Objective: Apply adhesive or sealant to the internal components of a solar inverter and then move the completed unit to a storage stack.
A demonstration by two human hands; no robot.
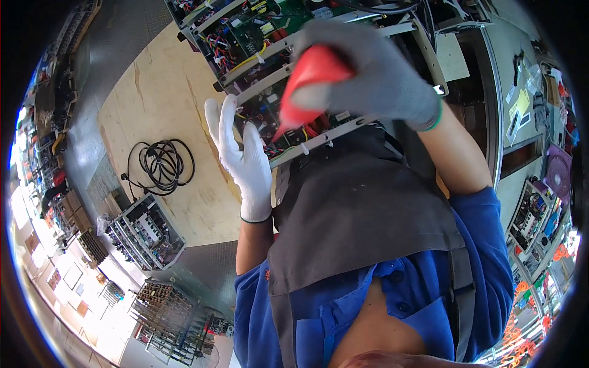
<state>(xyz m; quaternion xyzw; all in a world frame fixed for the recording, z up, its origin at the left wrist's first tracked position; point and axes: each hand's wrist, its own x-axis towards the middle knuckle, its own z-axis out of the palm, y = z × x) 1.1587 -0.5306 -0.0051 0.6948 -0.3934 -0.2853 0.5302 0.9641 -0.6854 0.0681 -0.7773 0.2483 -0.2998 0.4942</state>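
My right hand (374, 80), in a grey glove with a green cuff, is wrapped round a red squeeze bottle (313, 73) and blurred by motion. The bottle's narrow tip points down and left into an open metal chassis (316, 142) full of circuit boards and wires. Beside the tip, my left hand (245, 159), in a white glove, reaches to the chassis's left end with its fingers spread. It holds nothing I can see; whether its fingertips touch the frame is unclear. Further up, another chassis section (270, 34) shows a green circuit board and coloured wires.
The chassis rests on a pale wooden tabletop (153, 98). A coiled black cable (162, 165) lies on it to the left. Below that stands another open electronic unit (146, 232), near a wire rack (162, 313). At the right is a metal-edged workbench (496, 92).
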